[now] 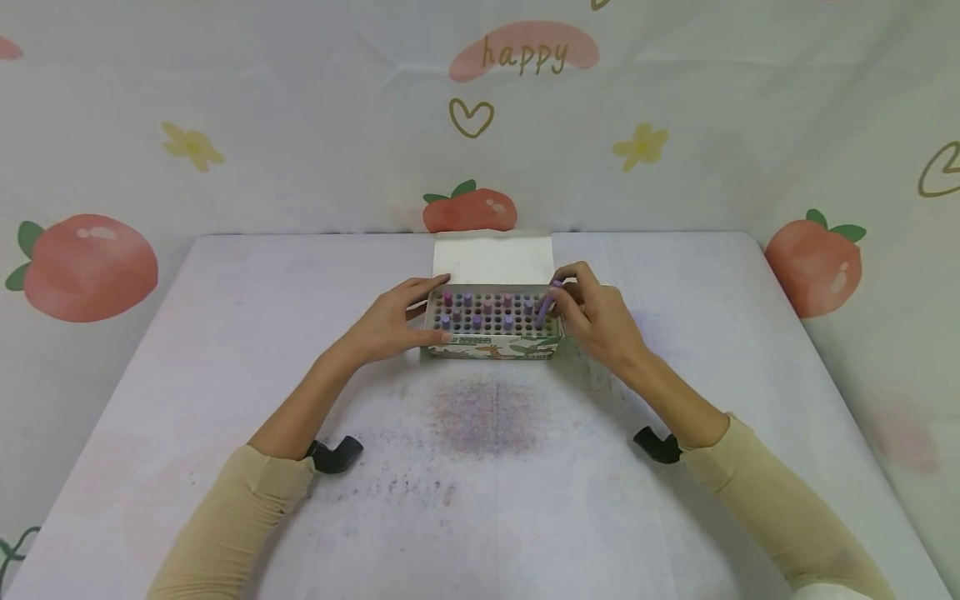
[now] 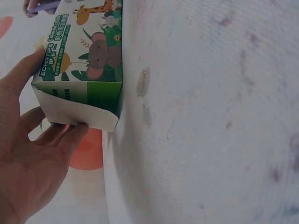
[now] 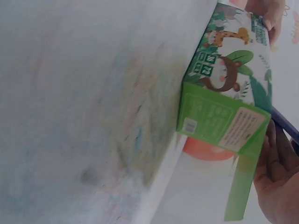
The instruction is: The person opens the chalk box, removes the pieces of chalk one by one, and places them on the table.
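A printed cardboard box [image 1: 491,352] with cartoon animals stands near the table's back edge. Inside it a holed insert carries several upright purple and pink chalk sticks [image 1: 477,321]. My left hand [image 1: 393,321] grips the box's left end, thumb at the front edge and fingers toward the back corner. In the left wrist view those fingers lie at a white side flap [image 2: 74,112]. At the right end, my right hand [image 1: 600,321] pinches a tilted purple chalk stick [image 1: 544,310] between thumb and fingers, its lower end over the holes.
The box's white lid [image 1: 492,257] stands open behind it. Coloured smudges mark the white table [image 1: 495,517] in front. A patterned cloth [image 1: 322,100] hangs behind the table. Black fittings [image 1: 337,455] sit at both wrists. A green side flap [image 3: 245,186] sticks out by the right hand.
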A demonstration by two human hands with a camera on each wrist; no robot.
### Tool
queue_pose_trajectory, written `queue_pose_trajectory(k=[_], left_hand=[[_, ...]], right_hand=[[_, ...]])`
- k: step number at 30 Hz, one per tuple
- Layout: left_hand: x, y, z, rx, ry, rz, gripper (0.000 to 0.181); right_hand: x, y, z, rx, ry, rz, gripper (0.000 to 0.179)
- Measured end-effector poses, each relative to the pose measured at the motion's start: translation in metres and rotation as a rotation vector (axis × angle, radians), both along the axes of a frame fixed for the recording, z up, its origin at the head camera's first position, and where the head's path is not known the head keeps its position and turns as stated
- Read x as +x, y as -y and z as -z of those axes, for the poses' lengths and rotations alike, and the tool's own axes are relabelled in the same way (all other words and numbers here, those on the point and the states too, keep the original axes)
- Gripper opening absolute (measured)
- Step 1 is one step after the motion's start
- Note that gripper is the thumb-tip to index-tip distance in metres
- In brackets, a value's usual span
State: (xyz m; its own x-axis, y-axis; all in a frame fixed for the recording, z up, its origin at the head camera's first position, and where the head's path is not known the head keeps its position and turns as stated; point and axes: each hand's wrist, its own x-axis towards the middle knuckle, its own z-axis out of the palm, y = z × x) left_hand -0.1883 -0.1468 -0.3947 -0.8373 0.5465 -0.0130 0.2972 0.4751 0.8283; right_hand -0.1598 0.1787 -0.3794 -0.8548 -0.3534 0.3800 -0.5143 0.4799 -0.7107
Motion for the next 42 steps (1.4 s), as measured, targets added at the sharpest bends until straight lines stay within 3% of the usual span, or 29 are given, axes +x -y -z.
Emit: queue_pose_trajectory(k=[7, 14, 23, 32, 42], left_hand=[[0.001, 0.000, 0.000, 0.004, -0.004, 0.004, 0.089], [0.002, 0.001, -0.001, 0.006, 0.005, 0.002, 0.089], [0.001, 0.001, 0.001, 0.025, 0.005, 0.009, 0.088], [0.001, 0.001, 0.001, 0.013, 0.010, 0.007, 0.088], [0.001, 0.000, 0.000, 0.017, 0.007, 0.004, 0.088]], right_hand=[[0.004, 0.005, -0.006, -0.191, 0.028, 0.010, 0.015], [0.008, 0.007, -0.010, -0.321, 0.139, -0.026, 0.018], [0.013, 0.014, -0.012, -0.347, 0.231, -0.082, 0.020], [0.021, 0.027, -0.011, -0.396, 0.394, -0.124, 0.025], [0.029, 0.041, -0.003, -0.410, 0.470, -0.171, 0.023]])
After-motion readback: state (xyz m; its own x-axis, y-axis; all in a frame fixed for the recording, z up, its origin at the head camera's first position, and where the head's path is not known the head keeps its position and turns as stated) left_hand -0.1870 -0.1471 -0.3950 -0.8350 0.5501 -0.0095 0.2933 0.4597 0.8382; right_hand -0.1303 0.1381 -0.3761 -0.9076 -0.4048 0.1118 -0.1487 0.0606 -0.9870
